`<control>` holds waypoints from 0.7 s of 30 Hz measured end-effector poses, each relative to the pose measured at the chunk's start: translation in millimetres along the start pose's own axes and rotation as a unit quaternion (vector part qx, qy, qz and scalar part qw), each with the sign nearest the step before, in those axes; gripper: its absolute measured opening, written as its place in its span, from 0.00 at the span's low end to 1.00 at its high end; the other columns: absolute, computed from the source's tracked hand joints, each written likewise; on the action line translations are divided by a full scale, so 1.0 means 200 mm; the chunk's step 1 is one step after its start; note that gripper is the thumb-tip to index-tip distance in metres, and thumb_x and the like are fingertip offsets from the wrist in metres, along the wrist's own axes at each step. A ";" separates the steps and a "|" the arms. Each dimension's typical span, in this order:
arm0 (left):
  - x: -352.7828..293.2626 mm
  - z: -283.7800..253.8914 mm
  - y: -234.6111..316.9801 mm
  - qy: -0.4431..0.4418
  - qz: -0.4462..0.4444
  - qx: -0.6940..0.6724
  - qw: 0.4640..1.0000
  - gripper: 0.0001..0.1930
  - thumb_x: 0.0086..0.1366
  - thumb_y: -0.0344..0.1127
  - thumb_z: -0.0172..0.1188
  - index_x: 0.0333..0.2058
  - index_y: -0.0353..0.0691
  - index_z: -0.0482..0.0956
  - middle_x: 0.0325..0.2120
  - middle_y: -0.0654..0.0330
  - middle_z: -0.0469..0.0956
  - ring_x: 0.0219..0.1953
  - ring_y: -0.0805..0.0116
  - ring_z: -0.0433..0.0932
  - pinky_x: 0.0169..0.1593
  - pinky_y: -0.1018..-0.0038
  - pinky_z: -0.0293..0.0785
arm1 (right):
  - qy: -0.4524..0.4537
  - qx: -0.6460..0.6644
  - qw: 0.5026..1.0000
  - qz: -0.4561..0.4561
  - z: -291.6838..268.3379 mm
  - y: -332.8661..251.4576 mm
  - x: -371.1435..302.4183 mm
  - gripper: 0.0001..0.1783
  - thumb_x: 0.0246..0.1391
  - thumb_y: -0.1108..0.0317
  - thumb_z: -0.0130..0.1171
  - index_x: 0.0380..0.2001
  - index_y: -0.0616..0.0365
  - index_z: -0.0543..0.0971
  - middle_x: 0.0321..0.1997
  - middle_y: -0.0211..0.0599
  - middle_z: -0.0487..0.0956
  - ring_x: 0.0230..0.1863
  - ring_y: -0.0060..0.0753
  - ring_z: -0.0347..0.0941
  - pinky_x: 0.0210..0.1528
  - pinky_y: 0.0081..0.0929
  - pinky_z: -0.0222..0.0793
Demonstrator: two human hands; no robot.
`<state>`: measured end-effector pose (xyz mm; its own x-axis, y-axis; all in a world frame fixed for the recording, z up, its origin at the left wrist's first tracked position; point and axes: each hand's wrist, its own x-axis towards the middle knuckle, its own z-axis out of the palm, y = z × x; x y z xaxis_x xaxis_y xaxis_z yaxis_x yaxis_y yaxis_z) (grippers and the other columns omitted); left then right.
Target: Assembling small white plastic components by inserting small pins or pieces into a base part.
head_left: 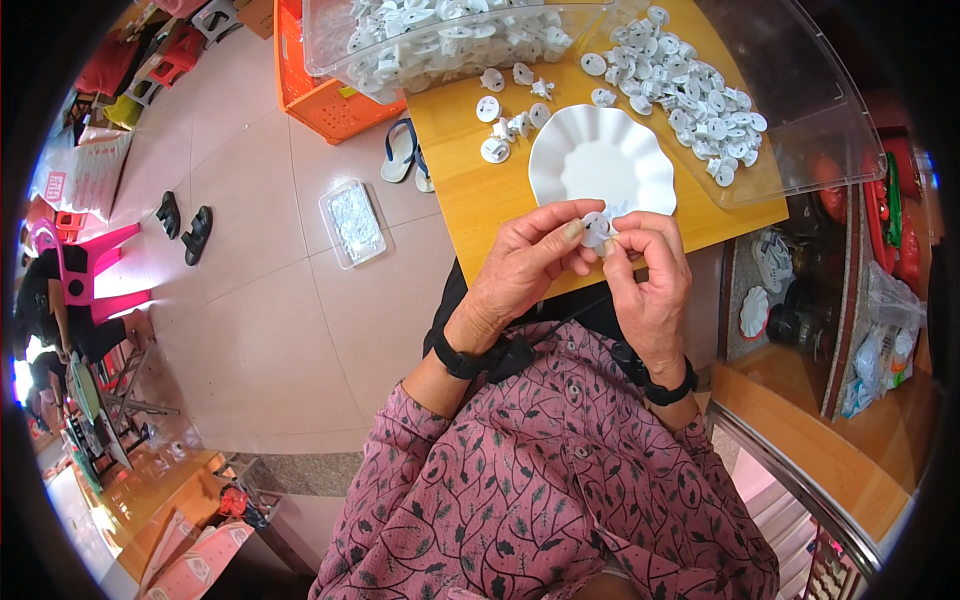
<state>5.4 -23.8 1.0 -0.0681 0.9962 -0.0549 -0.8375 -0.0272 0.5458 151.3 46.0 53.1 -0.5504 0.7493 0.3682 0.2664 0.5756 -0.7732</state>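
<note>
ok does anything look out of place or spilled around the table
Nothing stands out as damaged. Mildly odd: several white plastic parts lie scattered on the table at the plate's upper left, apart from the big heaps.

Bright light, glaring white far beyond the left edge of the yellow wooden table; white plastic disc fairly crisp; fisheye bending strong, corners black.
</note>
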 end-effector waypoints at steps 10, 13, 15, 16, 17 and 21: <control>0.00 -0.01 0.00 0.004 -0.004 0.007 1.000 0.20 0.72 0.33 0.52 0.59 0.29 0.69 0.38 0.59 0.77 0.36 0.74 0.75 0.43 0.78 0.75 | 0.014 -0.045 0.998 -0.042 0.01 0.00 0.00 0.08 0.50 0.83 0.59 0.34 0.64 0.74 0.42 0.42 0.75 0.34 0.34 0.77 0.34 0.26 0.76; 0.00 -0.01 -0.01 0.003 -0.005 0.002 1.000 0.20 0.72 0.34 0.52 0.59 0.29 0.69 0.36 0.60 0.77 0.36 0.74 0.75 0.42 0.78 0.75 | 0.011 -0.045 0.998 -0.036 0.01 -0.01 -0.01 0.08 0.50 0.83 0.59 0.34 0.64 0.74 0.41 0.42 0.75 0.34 0.36 0.77 0.34 0.27 0.76; 0.00 -0.01 -0.01 0.003 -0.007 0.002 1.000 0.20 0.72 0.34 0.52 0.59 0.29 0.69 0.36 0.60 0.77 0.35 0.74 0.75 0.42 0.78 0.75 | 0.010 -0.046 0.998 -0.043 0.02 -0.01 0.00 0.08 0.50 0.83 0.59 0.33 0.64 0.74 0.41 0.42 0.75 0.35 0.37 0.77 0.34 0.28 0.76; 0.00 -0.01 0.00 0.004 -0.010 0.001 1.000 0.20 0.72 0.34 0.52 0.59 0.29 0.69 0.35 0.60 0.77 0.35 0.74 0.75 0.42 0.78 0.75 | 0.010 -0.046 0.998 -0.043 0.02 -0.01 0.00 0.08 0.50 0.83 0.59 0.33 0.64 0.74 0.41 0.42 0.75 0.35 0.37 0.77 0.34 0.28 0.76; 0.00 -0.01 -0.01 0.004 -0.010 0.001 1.000 0.20 0.72 0.34 0.52 0.59 0.29 0.69 0.35 0.60 0.77 0.35 0.74 0.75 0.42 0.78 0.75 | 0.009 -0.044 0.998 -0.039 0.02 -0.01 0.00 0.08 0.50 0.82 0.60 0.33 0.64 0.74 0.41 0.42 0.75 0.36 0.38 0.77 0.34 0.28 0.76; 0.00 -0.01 -0.01 0.010 -0.012 0.008 1.000 0.20 0.72 0.35 0.52 0.59 0.30 0.70 0.34 0.61 0.77 0.35 0.75 0.75 0.42 0.78 0.75 | 0.002 -0.047 0.998 -0.035 0.02 -0.01 0.00 0.07 0.49 0.83 0.59 0.33 0.64 0.74 0.40 0.42 0.75 0.36 0.39 0.77 0.34 0.30 0.76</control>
<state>5.3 -24.7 -2.0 -0.0580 0.9947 -0.0848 -0.8308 -0.0010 0.5565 148.0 43.2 52.9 -0.5667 0.7080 0.4214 0.3015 0.6542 -0.6936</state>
